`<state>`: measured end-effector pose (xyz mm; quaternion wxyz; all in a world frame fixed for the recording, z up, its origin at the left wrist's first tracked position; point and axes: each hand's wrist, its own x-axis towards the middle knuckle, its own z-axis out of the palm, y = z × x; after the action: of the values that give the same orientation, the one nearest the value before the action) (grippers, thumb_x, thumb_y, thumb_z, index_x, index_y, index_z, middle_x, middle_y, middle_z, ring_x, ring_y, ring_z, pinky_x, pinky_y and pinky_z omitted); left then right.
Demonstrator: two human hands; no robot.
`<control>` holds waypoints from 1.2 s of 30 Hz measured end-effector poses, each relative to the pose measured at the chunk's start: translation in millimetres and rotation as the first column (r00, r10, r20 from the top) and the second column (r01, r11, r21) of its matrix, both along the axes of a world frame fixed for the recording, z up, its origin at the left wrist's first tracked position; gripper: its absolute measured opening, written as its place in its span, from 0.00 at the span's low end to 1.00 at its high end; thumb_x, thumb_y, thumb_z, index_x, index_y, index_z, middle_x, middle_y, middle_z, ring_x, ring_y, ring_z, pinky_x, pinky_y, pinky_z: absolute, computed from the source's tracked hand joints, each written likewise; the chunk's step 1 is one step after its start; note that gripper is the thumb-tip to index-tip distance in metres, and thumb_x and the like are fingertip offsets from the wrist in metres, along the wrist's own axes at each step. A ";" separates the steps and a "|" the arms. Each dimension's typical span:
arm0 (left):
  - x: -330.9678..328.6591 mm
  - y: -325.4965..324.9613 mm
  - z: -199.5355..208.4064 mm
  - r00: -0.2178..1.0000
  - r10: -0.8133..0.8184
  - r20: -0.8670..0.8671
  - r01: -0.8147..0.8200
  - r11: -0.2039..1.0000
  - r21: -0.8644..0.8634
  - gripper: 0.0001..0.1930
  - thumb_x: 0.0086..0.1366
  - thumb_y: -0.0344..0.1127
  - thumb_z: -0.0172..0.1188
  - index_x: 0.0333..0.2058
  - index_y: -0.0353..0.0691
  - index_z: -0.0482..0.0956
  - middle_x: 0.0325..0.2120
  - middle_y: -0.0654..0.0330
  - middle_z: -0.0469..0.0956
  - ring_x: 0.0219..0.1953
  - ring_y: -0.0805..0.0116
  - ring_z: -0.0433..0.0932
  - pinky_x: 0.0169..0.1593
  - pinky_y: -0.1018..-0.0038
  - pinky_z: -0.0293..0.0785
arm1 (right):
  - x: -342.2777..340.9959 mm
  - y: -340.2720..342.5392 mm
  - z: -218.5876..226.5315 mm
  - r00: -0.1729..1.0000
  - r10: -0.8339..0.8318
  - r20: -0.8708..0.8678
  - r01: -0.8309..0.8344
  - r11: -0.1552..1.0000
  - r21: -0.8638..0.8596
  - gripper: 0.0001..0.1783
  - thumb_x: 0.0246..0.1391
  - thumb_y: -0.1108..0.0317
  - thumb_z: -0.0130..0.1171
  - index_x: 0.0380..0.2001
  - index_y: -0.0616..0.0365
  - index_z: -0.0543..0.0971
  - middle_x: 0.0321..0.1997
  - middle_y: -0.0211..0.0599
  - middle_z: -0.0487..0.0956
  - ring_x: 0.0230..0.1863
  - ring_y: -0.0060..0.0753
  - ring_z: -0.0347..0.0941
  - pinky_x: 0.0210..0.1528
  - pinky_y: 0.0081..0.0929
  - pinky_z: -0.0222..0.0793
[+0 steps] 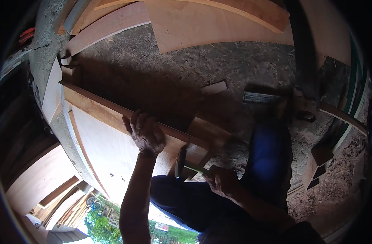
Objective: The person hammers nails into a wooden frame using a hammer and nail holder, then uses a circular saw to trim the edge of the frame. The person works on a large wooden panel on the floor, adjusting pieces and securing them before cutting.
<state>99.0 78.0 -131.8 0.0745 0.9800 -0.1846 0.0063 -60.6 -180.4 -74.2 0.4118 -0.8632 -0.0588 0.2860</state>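
The wooden bar [100, 102] lies along the edge of a pale panel [100, 136]. The left hand [146, 132] holds it, fingers bent over its edge. The right hand [221, 179] has its fingers closed around the handle of a hammer [180, 162].

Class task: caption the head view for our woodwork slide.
Left hand on a wooden beam, right hand gripping a green-handled hammer.

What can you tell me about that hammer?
The hammer has a dark, metal-looking head and a slim green handle. The right hand grips the handle's far part, hiding its end. The head sits near the right end of the wooden beam; whether they touch is unclear.
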 end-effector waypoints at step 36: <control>-5.9 -2.1 -3.7 0.985 0.170 -0.012 -0.171 0.982 -0.077 0.10 0.58 0.39 0.57 0.36 0.44 0.81 0.48 0.54 0.77 0.64 0.51 0.66 0.71 0.41 0.44 | -1.9 12.8 -35.6 0.700 -0.574 -0.424 0.694 0.688 0.215 0.24 0.70 0.48 0.51 0.50 0.62 0.74 0.26 0.31 0.69 0.28 0.22 0.66 0.32 0.27 0.65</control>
<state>93.1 76.0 -135.5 0.1123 0.9885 -0.0995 0.0172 -62.6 -167.6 -109.8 0.6395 -0.6789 0.2650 0.2448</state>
